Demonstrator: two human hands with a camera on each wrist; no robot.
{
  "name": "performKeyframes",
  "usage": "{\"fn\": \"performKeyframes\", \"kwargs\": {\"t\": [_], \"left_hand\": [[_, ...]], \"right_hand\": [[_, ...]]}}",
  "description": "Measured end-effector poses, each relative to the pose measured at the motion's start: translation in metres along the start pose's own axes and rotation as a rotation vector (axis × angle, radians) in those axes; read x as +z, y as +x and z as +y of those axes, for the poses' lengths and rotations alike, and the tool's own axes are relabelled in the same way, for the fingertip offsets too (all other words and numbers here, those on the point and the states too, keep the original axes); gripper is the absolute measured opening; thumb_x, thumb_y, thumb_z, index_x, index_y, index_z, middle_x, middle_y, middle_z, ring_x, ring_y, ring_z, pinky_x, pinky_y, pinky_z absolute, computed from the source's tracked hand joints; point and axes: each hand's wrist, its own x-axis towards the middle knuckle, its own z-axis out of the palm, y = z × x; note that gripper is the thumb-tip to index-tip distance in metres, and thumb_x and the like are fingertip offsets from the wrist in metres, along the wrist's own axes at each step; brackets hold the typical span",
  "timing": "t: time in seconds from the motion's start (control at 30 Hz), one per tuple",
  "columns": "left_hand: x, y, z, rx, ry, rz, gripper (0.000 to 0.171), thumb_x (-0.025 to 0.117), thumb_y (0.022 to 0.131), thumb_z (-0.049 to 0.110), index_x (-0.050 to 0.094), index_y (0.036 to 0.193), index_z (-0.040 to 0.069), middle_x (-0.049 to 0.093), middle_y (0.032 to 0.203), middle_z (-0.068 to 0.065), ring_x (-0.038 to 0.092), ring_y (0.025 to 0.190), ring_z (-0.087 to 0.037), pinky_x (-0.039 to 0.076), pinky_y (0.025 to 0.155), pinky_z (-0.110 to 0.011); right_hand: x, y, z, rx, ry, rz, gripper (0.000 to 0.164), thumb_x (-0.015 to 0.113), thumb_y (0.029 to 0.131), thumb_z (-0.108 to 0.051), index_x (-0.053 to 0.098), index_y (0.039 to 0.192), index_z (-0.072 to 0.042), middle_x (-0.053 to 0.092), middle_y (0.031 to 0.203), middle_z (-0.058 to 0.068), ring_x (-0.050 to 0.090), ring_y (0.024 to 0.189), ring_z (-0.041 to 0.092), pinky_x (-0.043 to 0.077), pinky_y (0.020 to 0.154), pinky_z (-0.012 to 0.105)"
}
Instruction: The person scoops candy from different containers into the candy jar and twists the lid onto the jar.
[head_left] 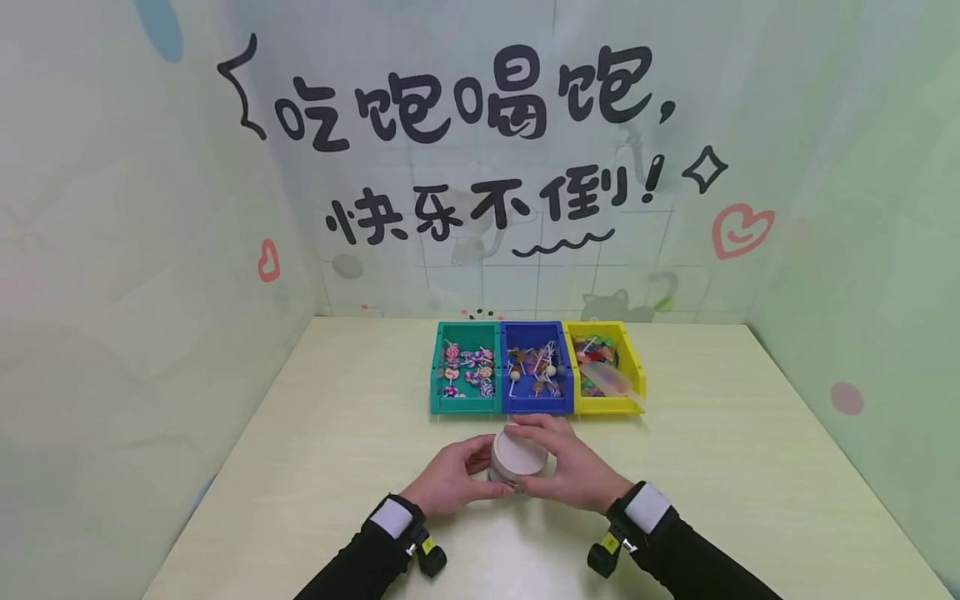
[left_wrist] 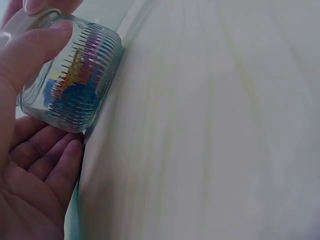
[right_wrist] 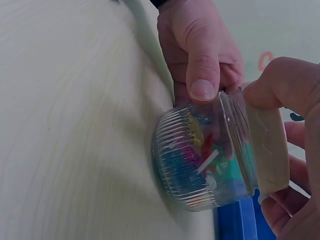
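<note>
A glass jar [right_wrist: 185, 160] with a ribbed lower wall stands on the table in front of me, colourful pieces and a short white stick showing inside. Its pale round lid [head_left: 520, 455] lies at the mouth, with the threaded glass neck visible in the right wrist view. My right hand [head_left: 576, 468] grips the lid by its edge, thumb on the near side and fingers on the far side. From the left, my left hand [head_left: 450, 479] holds the jar, its thumb against the glass and its fingers curved around the other side.
Just behind the jar stand three joined bins: a green bin [head_left: 466, 405] and a blue bin [head_left: 537, 405] with lollipops, and a yellow bin [head_left: 637, 379] with colourful wrapped pieces. A translucent scoop [head_left: 609, 380] leans over the yellow bin's front. Printed walls enclose the pale table [head_left: 360, 375].
</note>
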Motion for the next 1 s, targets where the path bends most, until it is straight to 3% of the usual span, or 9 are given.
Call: {"fn": "performKeyframes", "kwargs": {"t": [0.23, 0.37, 0.6, 0.77, 0.87, 1.0], "left_hand": [[0.0, 0.0, -0.001, 0.012, 0.011, -0.003, 0.076, 0.091, 0.093, 0.027, 0.056, 0.159, 0.01, 0.063, 0.159, -0.011, 0.061, 0.147, -0.032, 0.05, 0.124, -0.046], [0.001, 0.0, -0.001, 0.01, 0.021, -0.002, 0.077, 0.091, 0.093, 0.028, 0.056, 0.159, 0.01, 0.062, 0.16, -0.011, 0.061, 0.147, -0.032, 0.051, 0.124, -0.045], [0.001, 0.002, 0.0, 0.011, 0.016, 0.001, 0.077, 0.092, 0.092, 0.027, 0.056, 0.159, 0.009, 0.061, 0.16, -0.012, 0.061, 0.147, -0.033, 0.05, 0.124, -0.045], [0.001, 0.001, -0.001, 0.001, 0.019, 0.0, 0.078, 0.092, 0.092, 0.029, 0.056, 0.159, 0.01, 0.061, 0.161, -0.011, 0.061, 0.148, -0.033, 0.05, 0.124, -0.047], [0.001, 0.0, -0.001, 0.002, 0.016, -0.001, 0.079, 0.092, 0.092, 0.029, 0.055, 0.16, 0.01, 0.061, 0.161, -0.011, 0.06, 0.148, -0.034, 0.05, 0.124, -0.048], [0.001, 0.0, 0.001, 0.016, 0.016, -0.002, 0.078, 0.091, 0.093, 0.027, 0.055, 0.159, 0.01, 0.061, 0.161, -0.011, 0.061, 0.148, -0.034, 0.05, 0.124, -0.048]], "right_hand": [[-0.003, 0.003, -0.003, 0.004, -0.076, -0.035, 0.06, 0.089, 0.093, -0.026, 0.069, 0.149, -0.025, 0.052, 0.166, 0.009, 0.043, 0.151, 0.036, 0.052, 0.117, 0.058], [-0.004, 0.004, -0.003, 0.0, -0.101, -0.013, 0.058, 0.093, 0.09, -0.029, 0.071, 0.144, -0.026, 0.056, 0.157, 0.007, 0.046, 0.146, 0.033, 0.054, 0.115, 0.057], [0.004, 0.005, 0.002, -0.019, -0.136, 0.073, 0.044, 0.096, 0.081, -0.05, 0.072, 0.114, -0.032, 0.057, 0.13, -0.002, 0.048, 0.133, 0.025, 0.053, 0.108, 0.05], [0.001, 0.0, 0.005, -0.047, -0.139, 0.081, 0.028, 0.089, 0.092, -0.039, 0.073, 0.114, -0.033, 0.061, 0.148, 0.003, 0.05, 0.143, 0.03, 0.051, 0.116, 0.061], [-0.001, -0.003, 0.007, -0.043, -0.113, 0.057, 0.028, 0.084, 0.093, -0.029, 0.074, 0.118, -0.034, 0.057, 0.163, 0.005, 0.049, 0.152, 0.035, 0.047, 0.121, 0.066], [-0.004, -0.005, 0.009, -0.053, -0.085, 0.044, 0.03, 0.085, 0.094, -0.028, 0.075, 0.122, -0.034, 0.054, 0.168, 0.005, 0.049, 0.155, 0.036, 0.046, 0.124, 0.067]]}}
